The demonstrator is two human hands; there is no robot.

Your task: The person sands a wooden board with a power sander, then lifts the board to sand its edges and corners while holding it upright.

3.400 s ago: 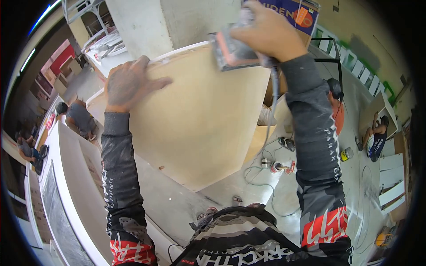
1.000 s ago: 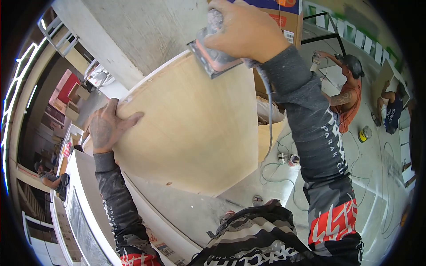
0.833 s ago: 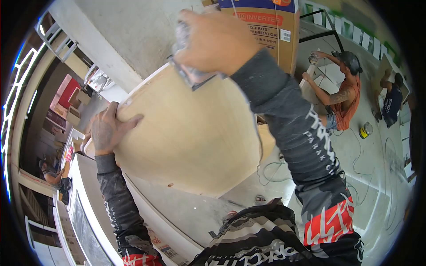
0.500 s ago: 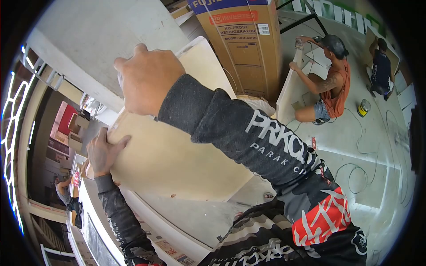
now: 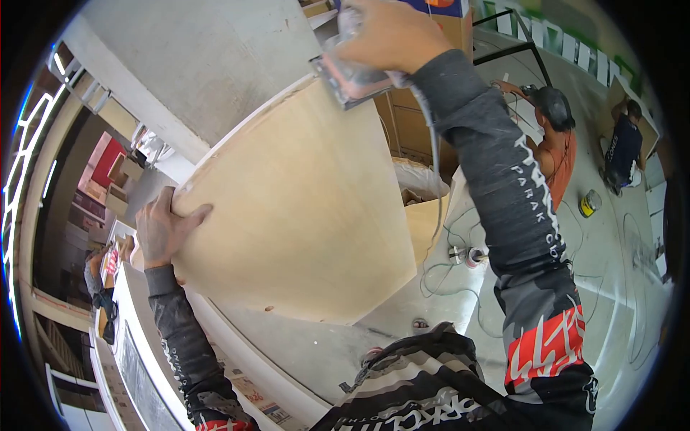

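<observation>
My right hand (image 5: 395,34), slightly blurred, is closed around a corded electric sander (image 5: 351,85) at the top of the view. The sander's flat pad is at the upper right corner of a pale wooden panel (image 5: 302,208), and its cord hangs down past the panel's right edge. At the panel's left edge, my left hand (image 5: 164,226) grips the wood, thumb on the broad face and the other fingers partly hidden at the edge. The panel stands tilted in front of me, with a small dark spot near its lower edge.
A concrete pillar (image 5: 208,65) rises behind the panel. To the right, a person in an orange top (image 5: 562,169) crouches, and another person in dark clothes (image 5: 622,147) works farther off. Cables and a yellow can (image 5: 590,203) are on the floor. A large cardboard box (image 5: 424,118) stands behind.
My right hand has swung right and upward with the sander, which now shows at the panel's upper right corner. My left hand keeps its place at the left edge. The view has shifted slightly.
</observation>
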